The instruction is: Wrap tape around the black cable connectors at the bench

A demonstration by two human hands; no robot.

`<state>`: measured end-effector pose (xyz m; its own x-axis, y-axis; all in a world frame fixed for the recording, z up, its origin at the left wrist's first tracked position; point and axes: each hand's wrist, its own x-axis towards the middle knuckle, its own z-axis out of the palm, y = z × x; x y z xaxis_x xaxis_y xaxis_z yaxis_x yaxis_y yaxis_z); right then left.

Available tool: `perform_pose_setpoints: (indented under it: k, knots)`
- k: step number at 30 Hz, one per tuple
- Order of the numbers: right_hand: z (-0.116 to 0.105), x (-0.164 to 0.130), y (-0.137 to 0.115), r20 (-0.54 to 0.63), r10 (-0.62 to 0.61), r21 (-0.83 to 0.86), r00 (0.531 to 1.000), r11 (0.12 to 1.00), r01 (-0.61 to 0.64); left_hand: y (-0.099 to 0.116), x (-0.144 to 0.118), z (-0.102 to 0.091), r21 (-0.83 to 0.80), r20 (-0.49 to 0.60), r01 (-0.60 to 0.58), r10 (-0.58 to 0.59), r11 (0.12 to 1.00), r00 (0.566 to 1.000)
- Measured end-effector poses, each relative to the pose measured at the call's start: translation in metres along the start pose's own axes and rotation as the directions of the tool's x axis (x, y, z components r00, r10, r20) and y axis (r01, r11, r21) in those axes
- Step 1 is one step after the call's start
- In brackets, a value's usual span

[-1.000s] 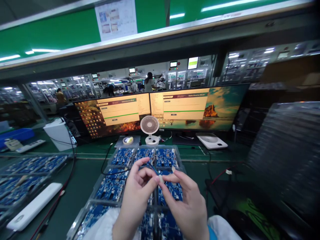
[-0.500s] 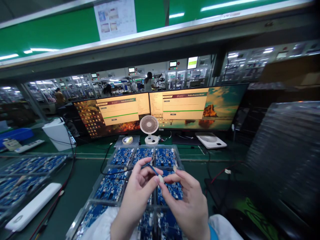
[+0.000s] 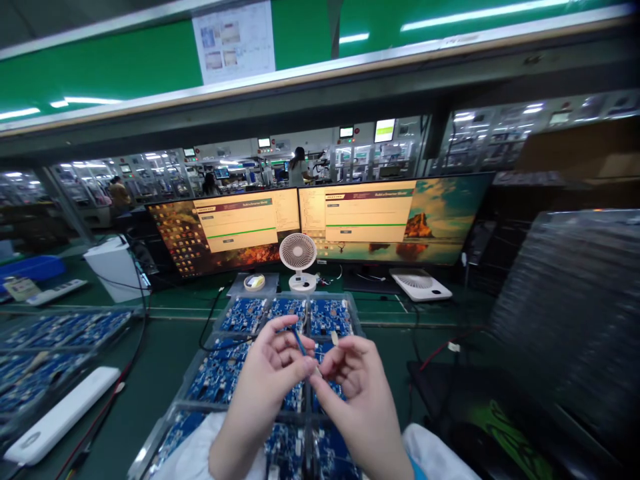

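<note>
Over the tray of blue circuit boards (image 3: 215,375), my two hands meet at the fingertips. My left hand (image 3: 267,380) is closed on a cable (image 3: 299,341), whose dark blue end rises between the fingers. At its tip a small white connector (image 3: 319,372) shows, mostly covered by fingers. My right hand (image 3: 357,390) pinches this connector between thumb and curled forefinger. A small pale piece (image 3: 335,339) sticks up by the right fingers; whether it is held I cannot tell. The boards lie in the tray's compartments beneath.
Behind the tray stand a small white fan (image 3: 299,257), a tape roll (image 3: 254,282) and two monitors (image 3: 240,227). Left are another board tray (image 3: 65,353) and a white bar-shaped device (image 3: 65,413). Right are stacked clear trays (image 3: 570,307) and a black mouse pad (image 3: 450,383).
My right hand has moved left and slightly down, closing in on my left hand. Its fingers have curled around the connector, which is now more hidden.
</note>
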<state>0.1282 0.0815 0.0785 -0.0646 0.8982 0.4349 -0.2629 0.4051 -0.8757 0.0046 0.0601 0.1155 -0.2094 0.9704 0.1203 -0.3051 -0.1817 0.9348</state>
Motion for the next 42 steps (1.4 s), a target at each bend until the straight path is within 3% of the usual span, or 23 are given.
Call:
perform_pose_setpoints:
  k: [4,8,21,27,29,33,36,42]
  knots:
    - [-0.001,0.004,-0.003,0.131,0.225,0.22,0.966,0.943,-0.25,0.0,0.0,-0.003,0.066,-0.002,-0.035,0.035,0.997,0.999]
    - [-0.002,0.004,-0.001,0.239,0.307,0.364,0.921,0.851,-0.378,0.003,0.0,-0.006,0.094,-0.02,-0.034,0.036,0.995,0.999]
    - [0.0,0.001,-0.002,0.208,0.29,0.248,0.934,0.908,-0.338,0.001,-0.004,-0.005,0.208,0.042,-0.054,0.047,0.977,0.998]
    - [-0.002,0.006,-0.001,0.239,0.298,0.391,0.924,0.842,-0.372,0.0,-0.005,-0.006,0.07,0.216,-0.03,0.015,0.997,0.976]
    - [-0.002,0.007,-0.002,0.264,0.314,0.415,0.912,0.816,-0.402,0.0,-0.005,-0.006,0.019,0.229,-0.018,0.013,1.0,0.973]
    - [-0.002,0.005,-0.005,0.266,0.33,0.361,0.906,0.837,-0.411,-0.002,-0.002,-0.007,-0.039,0.161,-0.025,0.031,0.999,0.986]
    - [-0.002,0.003,-0.009,0.263,0.34,0.241,0.903,0.883,-0.403,-0.001,0.003,-0.009,-0.098,0.049,-0.024,0.029,0.995,0.998]
    - [-0.007,0.003,-0.011,0.436,0.41,-0.082,0.801,0.905,-0.418,0.003,0.018,-0.019,-0.197,-0.142,-0.042,0.013,0.98,0.99]
